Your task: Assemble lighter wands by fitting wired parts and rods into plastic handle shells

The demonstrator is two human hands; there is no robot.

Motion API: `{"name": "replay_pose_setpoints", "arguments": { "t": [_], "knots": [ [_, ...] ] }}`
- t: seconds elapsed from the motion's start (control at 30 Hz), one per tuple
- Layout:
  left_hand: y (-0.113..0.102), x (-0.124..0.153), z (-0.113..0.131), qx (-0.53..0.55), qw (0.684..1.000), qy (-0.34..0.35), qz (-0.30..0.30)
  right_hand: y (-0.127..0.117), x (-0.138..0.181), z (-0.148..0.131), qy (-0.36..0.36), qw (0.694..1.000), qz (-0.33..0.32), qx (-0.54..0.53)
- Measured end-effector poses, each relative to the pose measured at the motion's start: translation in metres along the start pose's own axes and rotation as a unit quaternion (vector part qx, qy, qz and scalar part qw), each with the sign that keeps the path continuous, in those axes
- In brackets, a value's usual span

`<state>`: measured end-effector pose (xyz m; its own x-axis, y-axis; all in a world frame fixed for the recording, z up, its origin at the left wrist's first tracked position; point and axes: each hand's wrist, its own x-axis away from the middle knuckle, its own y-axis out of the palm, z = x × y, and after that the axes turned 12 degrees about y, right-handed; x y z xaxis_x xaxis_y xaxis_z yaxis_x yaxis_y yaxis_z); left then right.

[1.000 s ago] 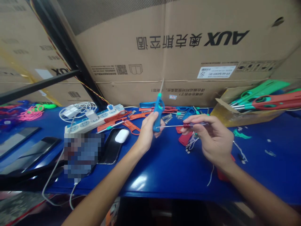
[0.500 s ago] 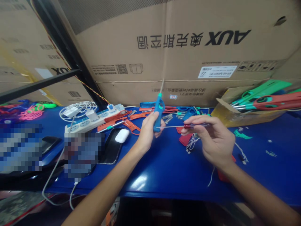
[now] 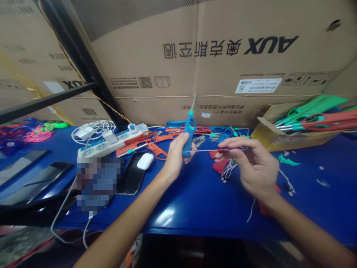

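My left hand (image 3: 178, 150) is closed round the handle of a blue gas lighter (image 3: 189, 137), whose metal barrel points up and away from me. In my right hand (image 3: 255, 163) is a screwdriver (image 3: 222, 149) with a dark red handle, held level by the fingertips. Its thin shaft runs left, and the tip meets the lower end of the lighter's handle. My left fingers partly hide the handle. Beneath the screwdriver lie a red plastic piece (image 3: 220, 166) and some thin white wires (image 3: 228, 171).
Orange lighter shells (image 3: 157, 150) and small metal parts lie at the back. On the right, an open cardboard box (image 3: 290, 143) holds green and red lighters. To the left are a power strip (image 3: 92, 149), a phone (image 3: 131, 178) and a white earphone case (image 3: 145, 161).
Both hands, the lighter and the screwdriver keep nearly the same position. The whole view shifts very slightly.
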<state>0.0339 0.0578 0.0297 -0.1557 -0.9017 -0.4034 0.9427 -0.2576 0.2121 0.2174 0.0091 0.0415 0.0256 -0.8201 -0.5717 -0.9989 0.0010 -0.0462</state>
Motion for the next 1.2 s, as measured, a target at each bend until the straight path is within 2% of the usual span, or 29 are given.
{"name": "replay_pose_setpoints", "arguments": {
  "t": [0.13,0.4,0.6,1.2],
  "knots": [
    [0.0003,0.0007,-0.0001,-0.01,1.0,0.005,0.008,-0.0019,-0.0004,0.001,-0.016,1.0,0.005,0.024],
    [-0.001,0.0023,0.0022,-0.032,0.994,0.05,0.092,-0.0038,0.0027,0.0027,-0.066,0.984,-0.024,0.162],
    [-0.0015,0.0019,0.0027,-0.027,0.994,0.048,0.095,-0.001,0.0037,0.0019,-0.066,0.992,0.015,0.107],
    [-0.0019,0.0022,0.0035,-0.022,0.995,0.05,0.082,0.003,0.0058,0.0037,-0.065,0.991,0.011,0.115]
  ]
}}
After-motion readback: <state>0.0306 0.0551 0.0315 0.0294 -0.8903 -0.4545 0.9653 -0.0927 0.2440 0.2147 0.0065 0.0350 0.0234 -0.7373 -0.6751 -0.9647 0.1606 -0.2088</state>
